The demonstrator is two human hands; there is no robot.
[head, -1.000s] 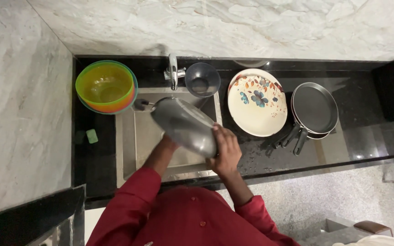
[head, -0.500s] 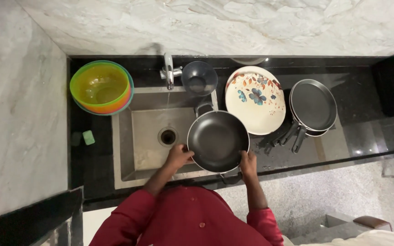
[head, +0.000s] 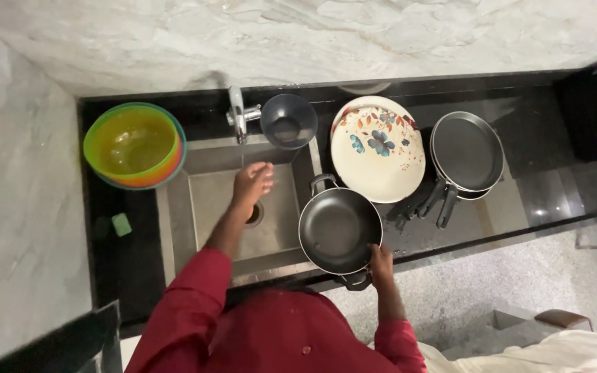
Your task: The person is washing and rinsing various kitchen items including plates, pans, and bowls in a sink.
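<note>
the pan (head: 340, 229), a dark round two-handled one, sits open side up on the right rim of the sink (head: 205, 207), partly over the basin and partly over the black counter (head: 540, 200). the right hand (head: 380, 261) grips its near edge beside the near handle, fingers curled and clamped on the rim. the far handle points toward the tap side, just short of the floral plate (head: 378, 148). the left hand (head: 251, 182) is out over the basin, above the drain (head: 256, 214), holding nothing, with its fingers loosely together and slightly bent; whether water reaches it cannot be told. both arms wear red sleeves. just behind the left hand the tap (head: 236, 110) stands at the back edge of the sink, and beside it, to the right, a dark grey bowl (head: 288, 121) rests upright on the counter. the plate, cream with blue and orange flowers, lies flat to the right of the bowl and touches or nearly touches the pan's far rim. further right, a stack of dark frying pans (head: 468, 152) lies with its handles pointing toward the person. to the left of the sink, a nest of coloured bowls (head: 135, 145), yellow inside with green and orange rims, sits on the counter, and nearer the person a small green sponge (head: 121, 224) lies on the dark surface. pale marble wall runs behind and to the left.
</note>
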